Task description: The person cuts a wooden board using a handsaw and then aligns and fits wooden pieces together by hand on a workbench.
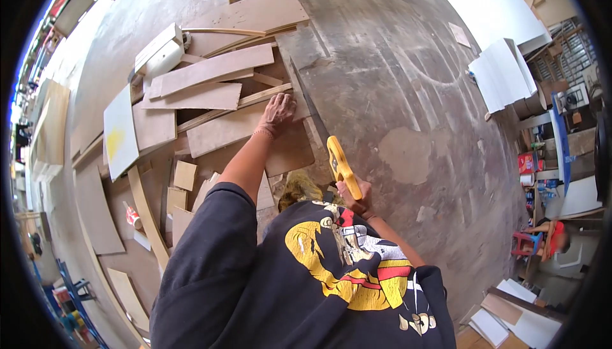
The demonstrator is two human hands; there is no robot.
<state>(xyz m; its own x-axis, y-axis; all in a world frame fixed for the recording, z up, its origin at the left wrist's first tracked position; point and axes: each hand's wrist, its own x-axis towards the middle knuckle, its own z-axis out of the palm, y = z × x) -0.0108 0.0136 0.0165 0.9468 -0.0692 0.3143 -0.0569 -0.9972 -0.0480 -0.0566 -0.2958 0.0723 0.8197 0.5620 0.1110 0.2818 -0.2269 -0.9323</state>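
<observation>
My right hand [358, 200] is wrapped round the yellow handle [343, 164] of a handsaw. The saw's dark blade [314, 112] points away from me, alongside the end of a wooden board [220, 131]. On that board's right end lies my left hand [278, 114], its fingers bent over the wood beside a narrow wooden strip [252, 98]. Just beyond are other thin boards [213, 68], stacked loosely. Whether the saw teeth touch the board is too fine to make out.
Offcuts [185, 175] and long strips [146, 212] lie to the left, with a white board bearing a yellow stain [121, 133]. White sheets [503, 75] are stacked at the right. A person in red [553, 237] sits at the far right.
</observation>
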